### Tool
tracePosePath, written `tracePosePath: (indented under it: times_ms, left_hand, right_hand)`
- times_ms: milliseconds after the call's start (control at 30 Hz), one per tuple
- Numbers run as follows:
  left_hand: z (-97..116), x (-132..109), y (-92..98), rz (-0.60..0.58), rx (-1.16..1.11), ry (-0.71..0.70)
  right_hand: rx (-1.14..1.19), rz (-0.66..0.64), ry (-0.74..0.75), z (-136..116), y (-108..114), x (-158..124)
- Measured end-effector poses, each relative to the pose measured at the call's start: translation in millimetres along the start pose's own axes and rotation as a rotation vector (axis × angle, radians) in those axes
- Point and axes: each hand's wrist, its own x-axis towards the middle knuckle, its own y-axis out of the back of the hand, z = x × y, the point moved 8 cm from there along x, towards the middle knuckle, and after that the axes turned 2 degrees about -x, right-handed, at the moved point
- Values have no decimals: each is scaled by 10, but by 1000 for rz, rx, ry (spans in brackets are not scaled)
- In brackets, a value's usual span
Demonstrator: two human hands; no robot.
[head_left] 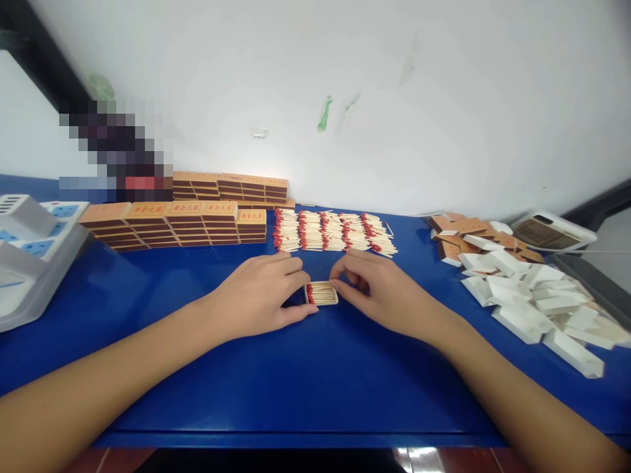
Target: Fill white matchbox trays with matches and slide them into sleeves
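A small white matchbox tray (321, 301) lies on the blue table in front of me, filled with red-headed matches (320, 291) laid side by side, heads to the left. My left hand (259, 292) grips its left end, thumb at the near corner and index finger at the far one. At the right end is my right hand (382, 286), fingers curled and thumb and index finger drawn together against the tray's edge. Whether a match is between those fingertips I cannot make out. Just beyond the hands, loose matches (332, 231) lie in several bundles, heads mostly left.
Orange matchboxes (170, 223) are stacked in rows at the back left, beside a pale plastic tray (59, 276). White empty inner trays (522, 295) and orange sleeves (463, 230) are heaped on the right, near a white-rimmed device (555, 230). A white wall (345, 66) rises behind.
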Motion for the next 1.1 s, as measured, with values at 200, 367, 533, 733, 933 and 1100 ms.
tracePosePath:
  times_ms: [200, 367, 533, 733, 933, 1100]
  left_hand:
    - [-12, 1, 9, -6, -20, 11]
    - [-6, -11, 17, -3, -22, 4]
    - [-9, -12, 19, 0, -21, 11]
    - [-27, 3, 15, -10, -17, 27]
    - [-27, 3, 15, -9, -4, 29]
    - [-22, 4, 16, -5, -7, 24]
  right_hand:
    - [-225, 203, -98, 631, 309, -9]
    - [-239, 184, -128, 960, 317, -16]
    - [-216, 145, -100, 939, 253, 5]
    - [-184, 99, -74, 838, 273, -5]
    - [-64, 29, -36, 348, 205, -23]
    - [65, -88, 2, -5, -26, -39]
